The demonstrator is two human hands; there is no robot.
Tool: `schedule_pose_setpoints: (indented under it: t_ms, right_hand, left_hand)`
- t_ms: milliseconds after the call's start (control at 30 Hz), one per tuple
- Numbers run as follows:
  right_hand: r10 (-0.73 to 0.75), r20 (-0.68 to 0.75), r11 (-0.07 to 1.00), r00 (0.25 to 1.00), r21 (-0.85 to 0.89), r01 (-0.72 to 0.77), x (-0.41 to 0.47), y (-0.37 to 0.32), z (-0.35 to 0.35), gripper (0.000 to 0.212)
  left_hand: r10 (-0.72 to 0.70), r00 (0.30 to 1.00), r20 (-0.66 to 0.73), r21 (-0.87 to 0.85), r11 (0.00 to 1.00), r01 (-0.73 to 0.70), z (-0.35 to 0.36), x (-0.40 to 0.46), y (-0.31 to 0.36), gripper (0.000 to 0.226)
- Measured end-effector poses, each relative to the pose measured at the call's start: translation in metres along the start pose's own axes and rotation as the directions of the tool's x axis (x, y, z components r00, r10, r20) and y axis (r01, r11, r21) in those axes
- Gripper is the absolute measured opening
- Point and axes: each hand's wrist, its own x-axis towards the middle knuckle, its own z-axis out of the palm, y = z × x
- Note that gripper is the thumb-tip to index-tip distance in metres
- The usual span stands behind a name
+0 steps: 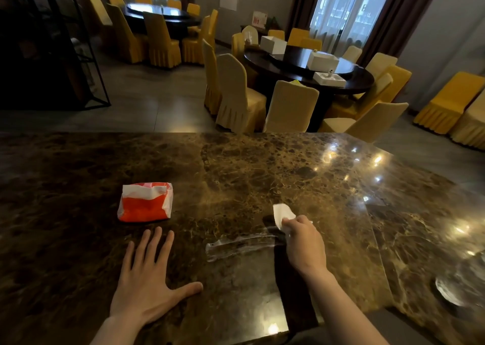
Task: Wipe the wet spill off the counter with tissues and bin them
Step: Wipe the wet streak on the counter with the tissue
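Head view: our right hand (304, 242) pinches a white tissue (282, 213) in its fingers at the right end of the wet streak (236, 246) on the table (78, 161). Our left hand (147, 279) lies flat nearby, fingers spread, near the orange tissue pack (145, 201).

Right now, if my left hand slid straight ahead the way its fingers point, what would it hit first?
Most likely the red tissue pack. The left hand lies flat on the counter, fingers aimed at it, with only bare marble between.
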Motion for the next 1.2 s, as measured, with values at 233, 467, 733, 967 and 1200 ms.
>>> schedule_pose_setpoints:
  t_ms: [233, 467, 733, 967, 1200]
  right_hand:
    - [-0.116, -0.032, 0.986, 0.993, -0.128, 0.111, -0.024, -0.022, 0.018, 0.026]
    - [-0.391, 0.126, 0.920, 0.912, 0.032, 0.391, -0.041, -0.050, 0.045, 0.013]
    - [-0.045, 0.012, 0.994, 0.999, -0.095, 0.046, -0.020, -0.011, 0.015, 0.024]
    - [-0.055, -0.006, 0.998, 0.998, -0.007, 0.055, -0.023, -0.016, 0.006, 0.029]
    - [0.153, -0.132, 0.988, 0.979, 0.015, -0.152, -0.005, 0.009, -0.001, 0.024]
  left_hand:
    - [-0.014, 1.000, 0.003, -0.014, 1.000, 0.014, 0.001, 0.002, 0.000, 0.140]
    - [-0.023, 1.000, 0.008, 0.003, 1.000, 0.023, 0.001, 0.003, 0.000, 0.140]
    - [-0.031, 0.999, 0.024, 0.014, 0.999, 0.031, 0.000, 0.004, 0.001, 0.140]
    - [-0.027, 0.999, 0.024, 0.023, 0.999, 0.027, 0.000, 0.004, 0.000, 0.140]
    - [-0.023, 1.000, 0.007, -0.014, 1.000, 0.023, 0.002, 0.004, -0.002, 0.141]
